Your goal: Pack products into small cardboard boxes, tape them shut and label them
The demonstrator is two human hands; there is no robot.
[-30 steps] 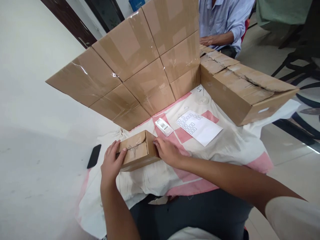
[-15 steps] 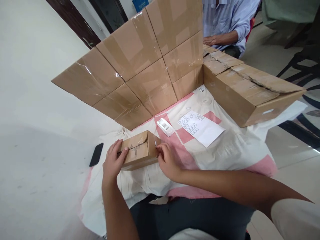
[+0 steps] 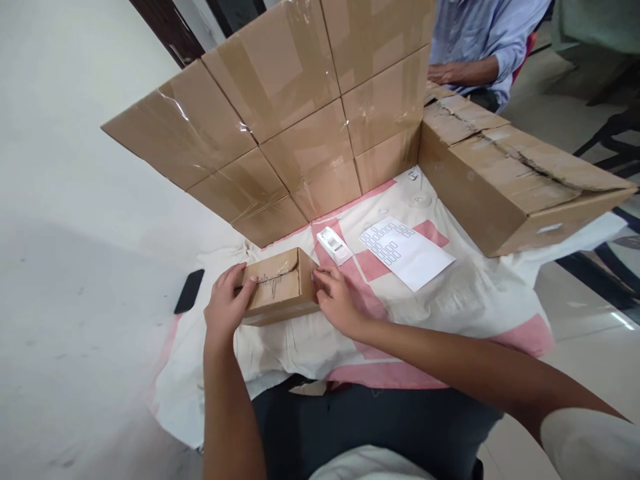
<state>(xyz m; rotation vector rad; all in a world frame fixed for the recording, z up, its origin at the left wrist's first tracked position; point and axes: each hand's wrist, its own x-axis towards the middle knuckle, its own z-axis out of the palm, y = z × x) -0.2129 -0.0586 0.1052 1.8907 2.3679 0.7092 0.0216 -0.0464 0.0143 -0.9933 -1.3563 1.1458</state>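
Note:
A small brown cardboard box [image 3: 280, 287] with dark handwriting on its taped top lies on the cloth before me. My left hand [image 3: 229, 297] is closed around its left end, the thumb on top and the other fingers over the far side. At the right end my right hand [image 3: 337, 300] presses its fingertips to the side face, where they hide most of a small pale mark. Beyond the box are a white device with a slotted front [image 3: 334, 245] and a white paper sheet [image 3: 406, 253] printed with rows of small rounded outlines.
A tall taped cardboard panel [image 3: 310, 150] stands along the back. On the right sits a long cardboard box [image 3: 480, 193], with a person [image 3: 485, 60] behind it. A black phone [image 3: 189, 291] lies at the left. A clear tape roll [image 3: 419, 200] rests on the pink-and-white cloth [image 3: 430, 320].
The camera view has shifted slightly. My right fingers have moved up the box's end face and now cover the pale mark that showed above them. My left hand keeps its grip.

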